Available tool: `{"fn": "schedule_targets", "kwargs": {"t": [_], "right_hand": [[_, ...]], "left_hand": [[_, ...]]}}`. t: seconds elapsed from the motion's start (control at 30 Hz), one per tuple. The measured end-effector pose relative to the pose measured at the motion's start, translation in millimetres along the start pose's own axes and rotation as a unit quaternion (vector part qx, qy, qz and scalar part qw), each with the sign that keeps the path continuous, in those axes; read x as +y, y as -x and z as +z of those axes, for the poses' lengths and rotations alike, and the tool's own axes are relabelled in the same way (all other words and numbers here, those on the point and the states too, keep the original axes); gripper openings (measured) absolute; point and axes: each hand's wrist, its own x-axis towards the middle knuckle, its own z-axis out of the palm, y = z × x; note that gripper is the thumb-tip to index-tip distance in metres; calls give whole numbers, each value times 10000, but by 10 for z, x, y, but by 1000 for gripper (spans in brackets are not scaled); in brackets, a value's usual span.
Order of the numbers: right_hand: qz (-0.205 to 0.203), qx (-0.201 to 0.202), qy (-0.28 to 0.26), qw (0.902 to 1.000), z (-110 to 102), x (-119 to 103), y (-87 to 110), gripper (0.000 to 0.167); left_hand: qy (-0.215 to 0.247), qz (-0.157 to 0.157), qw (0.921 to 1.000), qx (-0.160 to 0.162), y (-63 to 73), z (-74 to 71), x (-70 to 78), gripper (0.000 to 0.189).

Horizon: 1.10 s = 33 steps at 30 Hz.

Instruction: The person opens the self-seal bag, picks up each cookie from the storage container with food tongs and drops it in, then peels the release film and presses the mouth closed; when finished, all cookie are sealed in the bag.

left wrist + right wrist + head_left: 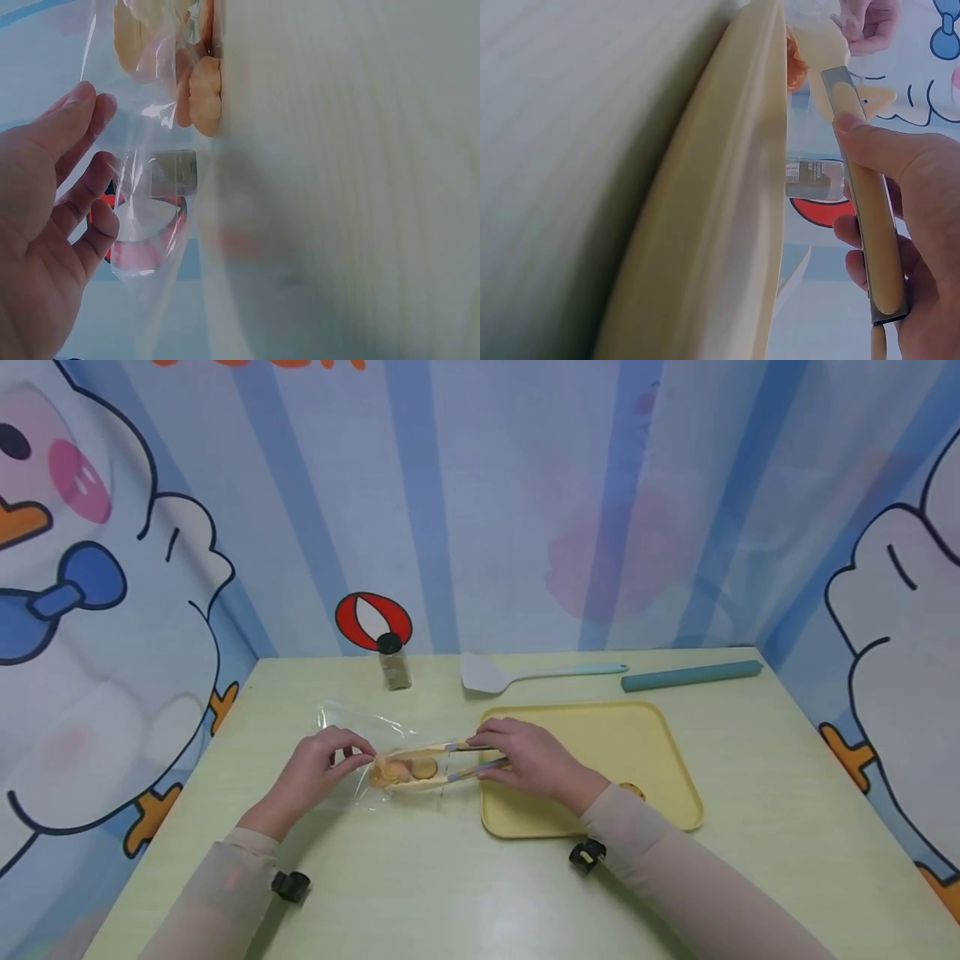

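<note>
Fingers of the left hand (311,768) pinch the bag (150,112), limp and slick-looking, best held by its rim; the right hand (536,756) grips tongs (870,217). Between both sets of fingertips, food pieces (393,771) look light and soft: clasp their sides gently.

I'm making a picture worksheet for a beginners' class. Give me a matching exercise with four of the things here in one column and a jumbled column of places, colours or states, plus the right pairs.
Things
1. clear bag
2. tongs
3. tray
4. spatula

Places, colours, states
A. yellow, with rounded corners
B. gripped in the right hand
C. white blade, pale blue handle
D. held at its edge by the left hand

Right pairs
1-D
2-B
3-A
4-C
</note>
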Motion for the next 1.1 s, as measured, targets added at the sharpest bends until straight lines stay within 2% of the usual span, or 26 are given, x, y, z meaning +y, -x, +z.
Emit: {"fn": "schedule_targets", "kwargs": {"t": [0.27, 0.47, 0.6, 0.77, 0.93, 1.1], "right_hand": [[249, -67, -58, 9997, -81, -8, 91, 45], [762, -216, -81, 9968, -186, 12, 283, 47], [938, -105, -259, 9952, -273, 41, 433, 49], [1250, 89, -285, 9917, -388, 132, 699, 50], [1613, 106, -304, 9864, -530, 217, 1024, 52], [1883, 213, -292, 9815, -691, 304, 1361, 53]], "left_hand": [[44, -260, 9996, -93, -19, 3, 35, 14], [-29, -166, 9999, -27, -15, -13, 57, 13], [-166, -183, 9997, 3, 18, -37, 60, 12], [-201, -273, 9994, -101, 15, -29, 42, 11], [-150, -335, 9992, -161, 12, -1, 34, 12], [-139, -294, 9993, -178, -6, 31, 43, 12]]}}
